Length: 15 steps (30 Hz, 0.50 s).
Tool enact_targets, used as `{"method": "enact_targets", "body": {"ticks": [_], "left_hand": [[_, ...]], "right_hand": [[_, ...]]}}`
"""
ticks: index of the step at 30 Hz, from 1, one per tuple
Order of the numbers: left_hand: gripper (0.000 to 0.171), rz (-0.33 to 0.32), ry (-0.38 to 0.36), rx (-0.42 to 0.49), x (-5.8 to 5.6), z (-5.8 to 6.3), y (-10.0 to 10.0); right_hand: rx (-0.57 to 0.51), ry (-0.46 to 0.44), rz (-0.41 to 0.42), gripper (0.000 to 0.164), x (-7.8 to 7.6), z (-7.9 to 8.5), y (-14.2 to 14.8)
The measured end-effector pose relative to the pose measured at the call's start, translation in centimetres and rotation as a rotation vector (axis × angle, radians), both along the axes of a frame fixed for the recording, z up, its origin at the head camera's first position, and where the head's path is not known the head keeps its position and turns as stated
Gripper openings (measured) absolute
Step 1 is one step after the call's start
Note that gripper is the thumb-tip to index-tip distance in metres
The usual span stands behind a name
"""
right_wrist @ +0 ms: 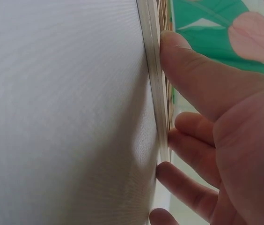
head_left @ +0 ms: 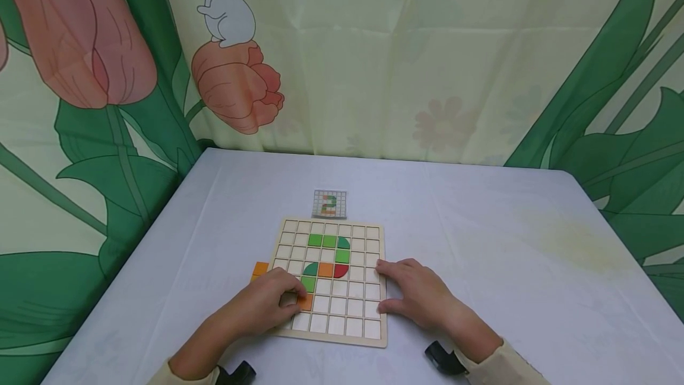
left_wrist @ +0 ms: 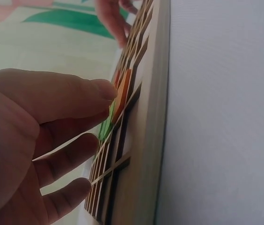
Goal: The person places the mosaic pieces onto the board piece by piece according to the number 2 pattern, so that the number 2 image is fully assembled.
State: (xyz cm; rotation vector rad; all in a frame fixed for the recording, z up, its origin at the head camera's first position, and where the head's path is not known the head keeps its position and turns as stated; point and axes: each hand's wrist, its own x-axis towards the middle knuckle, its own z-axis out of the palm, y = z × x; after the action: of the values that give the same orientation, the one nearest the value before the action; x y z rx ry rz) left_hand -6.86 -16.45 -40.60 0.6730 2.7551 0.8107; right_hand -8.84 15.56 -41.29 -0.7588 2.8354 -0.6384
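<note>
A wooden grid board (head_left: pixel 355 309) lies on the table, with green, orange and red tiles forming a curved line in its cells. My left hand (head_left: pixel 272 302) is over the board's lower left, pinching an orange square tile (head_left: pixel 305 302) between thumb and index finger. In the left wrist view this orange tile (left_wrist: pixel 121 96) stands tilted at the grid, close to a green tile (left_wrist: pixel 106 124). My right hand (head_left: pixel 419 293) rests at the board's right edge, fingers spread. The right wrist view has its thumb (right_wrist: pixel 181 61) on the board's rim (right_wrist: pixel 153 65).
More orange tiles (head_left: pixel 259 269) lie at the board's left side, partly hidden by the left hand. Behind the board is a small pattern card (head_left: pixel 329 204) with a gridded, coloured figure. A white cloth covers the table (head_left: pixel 481 242); a printed curtain hangs behind it.
</note>
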Motion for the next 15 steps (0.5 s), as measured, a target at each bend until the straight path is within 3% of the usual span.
{"method": "enact_targets", "body": {"ticks": [15], "left_hand": [[0.019, 0.055, 0.006, 0.016, -0.4, 0.6, -1.1]], "right_hand": [[0.000, 0.006, 0.009, 0.068, -0.1, 0.0, 0.0]]}}
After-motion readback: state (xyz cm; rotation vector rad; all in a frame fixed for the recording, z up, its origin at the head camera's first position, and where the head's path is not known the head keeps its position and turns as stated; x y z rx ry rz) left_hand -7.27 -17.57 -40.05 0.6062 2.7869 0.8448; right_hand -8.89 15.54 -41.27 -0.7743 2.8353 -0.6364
